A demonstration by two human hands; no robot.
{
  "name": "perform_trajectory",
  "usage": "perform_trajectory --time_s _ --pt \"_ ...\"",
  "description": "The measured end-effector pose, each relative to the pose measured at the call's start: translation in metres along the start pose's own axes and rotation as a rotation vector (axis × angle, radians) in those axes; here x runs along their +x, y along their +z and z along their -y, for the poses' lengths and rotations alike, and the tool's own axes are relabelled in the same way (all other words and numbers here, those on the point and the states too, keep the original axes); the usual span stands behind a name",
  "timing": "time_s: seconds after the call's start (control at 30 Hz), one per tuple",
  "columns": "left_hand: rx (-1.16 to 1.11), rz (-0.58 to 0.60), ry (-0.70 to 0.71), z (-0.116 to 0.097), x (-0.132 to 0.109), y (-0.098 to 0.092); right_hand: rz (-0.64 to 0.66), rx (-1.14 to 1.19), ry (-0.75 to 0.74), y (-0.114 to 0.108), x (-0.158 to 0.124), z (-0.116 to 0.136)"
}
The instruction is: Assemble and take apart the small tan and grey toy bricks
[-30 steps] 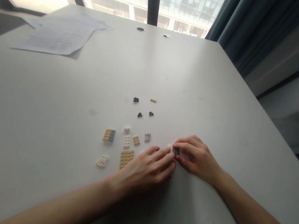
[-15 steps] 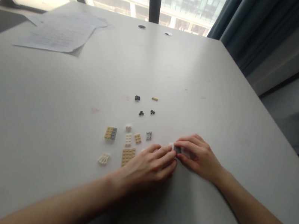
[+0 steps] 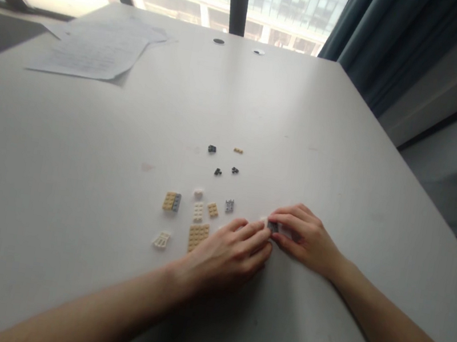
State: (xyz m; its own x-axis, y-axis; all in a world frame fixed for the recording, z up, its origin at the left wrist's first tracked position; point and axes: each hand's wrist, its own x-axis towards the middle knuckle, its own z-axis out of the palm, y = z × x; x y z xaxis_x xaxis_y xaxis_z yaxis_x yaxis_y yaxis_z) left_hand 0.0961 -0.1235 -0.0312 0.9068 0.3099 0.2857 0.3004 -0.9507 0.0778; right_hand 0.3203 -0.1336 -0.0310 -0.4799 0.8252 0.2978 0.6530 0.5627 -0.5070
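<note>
Both of my hands meet over a small grey and white brick piece [image 3: 272, 226] on the white table [image 3: 83, 159]. My right hand [image 3: 303, 239] pinches it from the right with curled fingers. My left hand [image 3: 229, 254] presses its fingertips against the piece from the left. Just left of my left hand lie a large tan plate [image 3: 197, 235], a cream plate [image 3: 198, 211], a small tan plate [image 3: 212, 209], a grey piece [image 3: 229, 206] and a tan and grey plate [image 3: 171, 201]. A cream wedge [image 3: 161, 239] lies nearest the front.
Farther back lie three tiny black pieces [image 3: 218, 172] and a small tan one [image 3: 238, 150]. Sheets of paper [image 3: 95, 49] rest at the far left corner. Two round holes [image 3: 218, 41] sit near the far edge. A window and a dark curtain [image 3: 383, 39] are behind.
Both hands stay pressed on the small piece. The camera has shifted slightly, so everything sits a little higher and to the right.
</note>
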Motion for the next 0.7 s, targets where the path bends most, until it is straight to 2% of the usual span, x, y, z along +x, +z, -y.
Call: perform_trajectory --time_s 0.7 --pt "0.063 0.001 0.014 -0.0018 0.0 0.0003 -0.006 0.015 0.013 0.0018 -0.0012 -0.0026"
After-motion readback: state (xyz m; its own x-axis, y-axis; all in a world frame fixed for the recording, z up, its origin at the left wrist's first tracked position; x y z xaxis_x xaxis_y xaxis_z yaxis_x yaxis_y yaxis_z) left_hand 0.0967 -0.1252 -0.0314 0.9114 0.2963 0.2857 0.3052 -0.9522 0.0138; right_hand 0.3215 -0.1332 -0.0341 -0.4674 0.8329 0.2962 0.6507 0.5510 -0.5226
